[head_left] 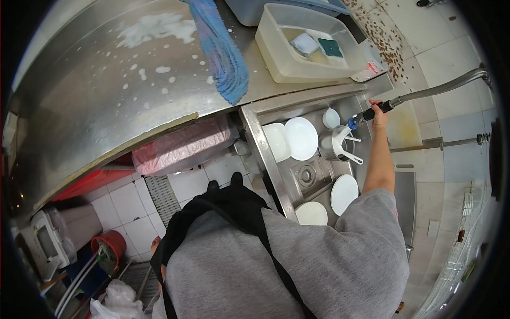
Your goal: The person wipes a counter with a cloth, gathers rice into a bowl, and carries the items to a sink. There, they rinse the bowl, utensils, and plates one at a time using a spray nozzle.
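My right hand (379,115) is wrapped round the black handle of a pull-down spray faucet (367,114) over the sink's far right corner. Below its blue-ringed head stands a metal pot (328,146) with white-handled utensils (344,143) in it. Beside the pot are a small white cup (331,118), a white oval plate (302,139) and a white square dish (277,142). Nearer to me, a white plate (345,194) leans by the sink wall and a cream plate (312,213) lies partly behind my sleeve. My left hand (155,244) hangs low at my side, mostly hidden.
A steel counter (101,69) with foam patches and a blue cloth (220,58) adjoins the sink (255,127). On it, a plastic tub (271,53) holds liquid and sponges (330,48). Under the counter sits a pink-covered box (183,146); a red bucket (119,242) stands lower left.
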`<state>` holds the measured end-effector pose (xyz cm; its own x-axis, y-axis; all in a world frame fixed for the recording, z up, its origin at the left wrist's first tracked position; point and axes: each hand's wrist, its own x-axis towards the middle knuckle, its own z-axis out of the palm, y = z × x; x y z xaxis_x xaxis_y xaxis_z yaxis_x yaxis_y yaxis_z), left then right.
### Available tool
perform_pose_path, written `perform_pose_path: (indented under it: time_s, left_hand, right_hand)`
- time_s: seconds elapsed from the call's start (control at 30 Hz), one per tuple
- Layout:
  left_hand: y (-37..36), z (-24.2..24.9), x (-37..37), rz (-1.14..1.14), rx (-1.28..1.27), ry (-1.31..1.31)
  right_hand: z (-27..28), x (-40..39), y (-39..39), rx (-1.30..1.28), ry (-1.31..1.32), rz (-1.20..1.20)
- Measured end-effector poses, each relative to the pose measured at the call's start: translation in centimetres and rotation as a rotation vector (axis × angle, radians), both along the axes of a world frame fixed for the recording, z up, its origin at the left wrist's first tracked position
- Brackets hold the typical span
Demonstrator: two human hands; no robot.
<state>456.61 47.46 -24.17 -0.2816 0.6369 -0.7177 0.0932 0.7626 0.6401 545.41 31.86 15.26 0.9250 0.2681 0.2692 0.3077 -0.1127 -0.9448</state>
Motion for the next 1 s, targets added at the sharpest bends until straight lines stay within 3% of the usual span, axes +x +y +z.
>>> perform_pose_path:
  time_s: [0.73,0.8,0.83,0.93,1.0]
  left_hand:
    - [0.2,-3.4,-0.8,-0.108,0.086,0.045]
    - [1.9,2.1,2.8,-0.185,0.028,0.063]
    - [3.1,7.2,6.1,-0.225,-0.001,0.072]
    - [7.4,16.1,14.0,-0.394,0.264,0.098]
    - [9.8,18.4,18.2,-0.581,0.523,0.149]
  right_hand:
    - [-1.2,1.3,-1.1,-0.006,-0.014,0.006]
    - [-1.2,1.0,-0.9,0.011,-0.015,0.007]
    - [-0.8,0.5,-0.6,0.02,-0.011,0.008]
    - [-0.5,0.1,-0.3,0.01,-0.008,-0.001]
    - [-0.3,0.1,-0.4,-0.007,-0.013,-0.02]
